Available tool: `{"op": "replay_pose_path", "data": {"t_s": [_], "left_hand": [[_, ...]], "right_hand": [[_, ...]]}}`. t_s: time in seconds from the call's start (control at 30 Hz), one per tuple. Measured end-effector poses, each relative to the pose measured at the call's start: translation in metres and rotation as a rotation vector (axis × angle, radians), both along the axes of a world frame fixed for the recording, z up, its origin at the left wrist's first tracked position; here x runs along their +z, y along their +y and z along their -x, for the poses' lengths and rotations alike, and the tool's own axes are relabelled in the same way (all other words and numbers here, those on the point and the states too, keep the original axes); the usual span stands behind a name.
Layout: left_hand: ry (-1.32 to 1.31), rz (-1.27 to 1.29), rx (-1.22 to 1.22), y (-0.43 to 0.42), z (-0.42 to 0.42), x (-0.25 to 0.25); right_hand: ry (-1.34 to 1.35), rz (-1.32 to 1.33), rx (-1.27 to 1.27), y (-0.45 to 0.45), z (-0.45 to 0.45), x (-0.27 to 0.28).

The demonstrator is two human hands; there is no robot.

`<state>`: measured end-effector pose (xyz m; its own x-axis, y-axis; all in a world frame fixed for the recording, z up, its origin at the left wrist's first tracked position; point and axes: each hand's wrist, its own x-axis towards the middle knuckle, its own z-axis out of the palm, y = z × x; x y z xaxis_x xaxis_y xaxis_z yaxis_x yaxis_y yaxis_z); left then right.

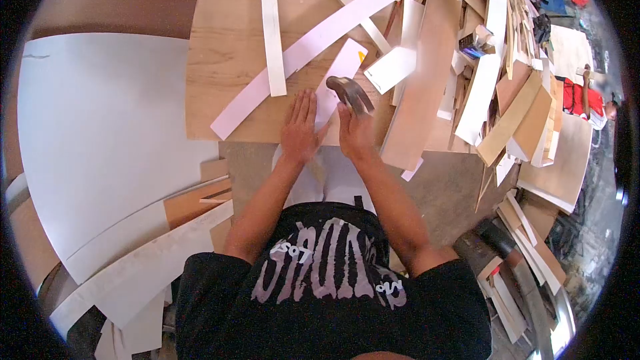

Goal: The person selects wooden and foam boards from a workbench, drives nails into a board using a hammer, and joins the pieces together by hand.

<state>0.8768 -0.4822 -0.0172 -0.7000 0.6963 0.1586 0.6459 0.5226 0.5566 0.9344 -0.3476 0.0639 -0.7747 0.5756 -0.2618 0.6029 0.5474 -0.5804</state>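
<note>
right hand (pixel 358 135): blurred, hides hammer (pixel 348 91) handle | hammer head: covers part of short board (pixel 347 63) | white strip (pixel 271 27): cut off at top | distant person (pixel 575 98): too small for detail

The only view looks from the wearer's head, facing forward and steeply down past a black shirt (pixel 333 327) onto the tabletop (pixel 223 53). It sits near, with the left hand (pixel 301 127) and right hand (pixel 357 133) around mid-frame. Its wide, round-edged field reaches a distant person (pixel 575 97) at far right.
</note>
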Motion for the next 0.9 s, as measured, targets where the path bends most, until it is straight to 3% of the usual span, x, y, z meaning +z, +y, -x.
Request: {"op": "replay_pose_path", "data": {"t_s": [0.03,0.1,0.17,0.3,0.4,0.5,0.6,0.67,0.7,0.73,0.8,0.9], "left_hand": [[-0.003,-0.002,0.009,0.000,0.000,-0.004],[0.014,0.016,0.003,-0.002,-0.005,-0.007],[-0.022,0.018,-0.008,-0.001,-0.004,-0.004],[-0.029,-0.027,0.015,-0.002,-0.003,-0.005],[-0.088,-0.041,-0.006,-0.002,-0.003,-0.012],[-0.007,-0.046,-0.007,0.001,0.000,-0.006],[-0.046,-0.040,0.002,-0.001,-0.003,0.000],[-0.052,-0.048,0.008,0.002,-0.005,-0.002],[-0.054,-0.051,0.016,0.003,-0.005,-0.003],[-0.053,-0.051,0.016,0.002,-0.004,-0.002],[-0.042,0.002,-0.015,0.001,-0.004,-0.001],[-0.017,-0.036,-0.007,0.002,-0.002,0.000]], "right_hand": [[0.297,-0.064,0.017,-0.001,-0.001,-0.005],[0.585,-0.120,0.032,-0.003,-0.007,-0.010],[-0.059,0.011,0.033,0.000,-0.009,-0.013],[0.276,-0.024,-0.052,-0.008,-0.013,-0.010],[0.057,0.019,-0.031,-0.006,-0.014,-0.004],[0.025,-0.087,0.144,0.000,-0.010,-0.001],[0.156,-0.112,-0.044,-0.006,-0.018,0.018],[0.659,-0.353,-0.020,-0.003,-0.019,0.014],[0.657,-0.356,-0.020,-0.002,-0.025,0.003],[0.278,-0.286,0.051,-0.003,-0.030,-0.006],[-0.101,-0.210,0.106,-0.007,-0.038,-0.010],[0.186,-0.024,-0.011,-0.005,-0.029,-0.001]]}}
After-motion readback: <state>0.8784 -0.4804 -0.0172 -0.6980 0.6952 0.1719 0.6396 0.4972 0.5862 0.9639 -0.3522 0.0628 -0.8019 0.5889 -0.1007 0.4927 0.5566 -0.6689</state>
